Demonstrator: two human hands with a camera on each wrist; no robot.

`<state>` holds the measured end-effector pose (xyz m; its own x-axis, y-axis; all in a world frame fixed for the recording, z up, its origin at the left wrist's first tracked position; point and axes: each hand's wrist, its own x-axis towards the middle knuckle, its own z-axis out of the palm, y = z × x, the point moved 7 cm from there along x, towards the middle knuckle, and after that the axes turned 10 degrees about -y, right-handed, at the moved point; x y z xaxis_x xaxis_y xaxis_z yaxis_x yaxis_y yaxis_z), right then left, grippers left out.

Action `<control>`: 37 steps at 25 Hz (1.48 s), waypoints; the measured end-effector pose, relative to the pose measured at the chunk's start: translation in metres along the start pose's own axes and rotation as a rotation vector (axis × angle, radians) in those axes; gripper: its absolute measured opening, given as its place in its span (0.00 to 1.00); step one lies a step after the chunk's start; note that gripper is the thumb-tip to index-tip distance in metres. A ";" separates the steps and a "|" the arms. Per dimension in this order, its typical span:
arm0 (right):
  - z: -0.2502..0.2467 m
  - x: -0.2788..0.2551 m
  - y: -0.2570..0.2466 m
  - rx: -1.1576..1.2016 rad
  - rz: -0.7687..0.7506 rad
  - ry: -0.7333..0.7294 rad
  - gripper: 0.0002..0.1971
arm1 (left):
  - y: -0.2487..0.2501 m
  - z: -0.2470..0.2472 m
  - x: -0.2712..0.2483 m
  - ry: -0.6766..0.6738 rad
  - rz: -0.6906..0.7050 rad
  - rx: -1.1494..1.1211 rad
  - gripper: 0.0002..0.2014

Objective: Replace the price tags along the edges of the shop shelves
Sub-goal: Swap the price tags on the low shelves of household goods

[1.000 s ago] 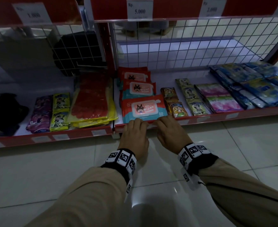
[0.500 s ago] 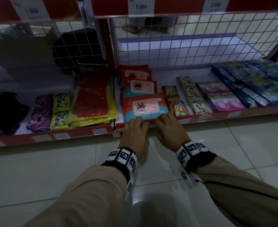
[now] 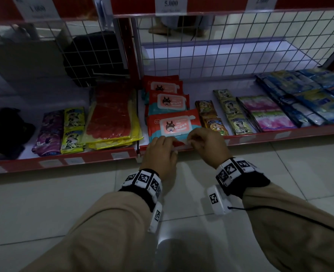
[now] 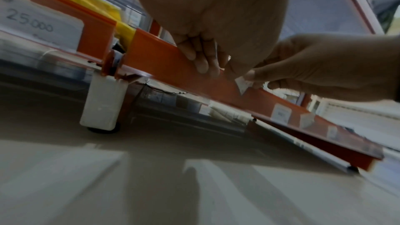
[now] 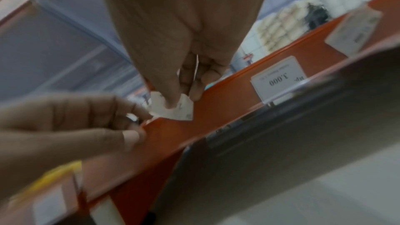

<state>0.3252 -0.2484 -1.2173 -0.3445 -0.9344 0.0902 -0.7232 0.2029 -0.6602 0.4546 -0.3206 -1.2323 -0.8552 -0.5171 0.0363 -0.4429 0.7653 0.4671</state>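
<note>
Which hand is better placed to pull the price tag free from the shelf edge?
Right hand: it already pinches the white price tag. The left hand only steadies the red shelf edge.

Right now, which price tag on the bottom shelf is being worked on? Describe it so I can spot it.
Find the red front edge of the bottom shelf, then the front pack of wipes. Just below it, the right hand pinches a small white tag. Unlike its flat neighbours, it is crumpled and partly off the strip.

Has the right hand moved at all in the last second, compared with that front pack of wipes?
Yes. The right hand has lifted slightly toward the wipes pack, pinching a white tag.
</note>
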 end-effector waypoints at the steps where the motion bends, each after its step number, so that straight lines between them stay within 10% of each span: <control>1: -0.004 0.000 0.003 0.127 0.040 0.049 0.05 | -0.002 -0.002 0.001 0.019 -0.003 -0.049 0.14; 8: 0.024 -0.005 0.006 0.808 0.229 0.001 0.16 | -0.007 -0.003 0.004 0.054 -0.067 -0.140 0.16; 16: -0.002 0.001 -0.019 0.097 -0.058 -0.012 0.08 | -0.007 -0.002 0.005 0.015 -0.068 -0.053 0.11; 37: 0.005 -0.001 -0.015 -0.105 -0.119 0.029 0.05 | 0.000 -0.006 -0.013 0.090 -0.159 -0.136 0.18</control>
<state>0.3389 -0.2518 -1.2111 -0.2686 -0.9452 0.1857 -0.8182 0.1221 -0.5617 0.4676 -0.3160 -1.2280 -0.7472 -0.6640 0.0283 -0.5250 0.6159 0.5875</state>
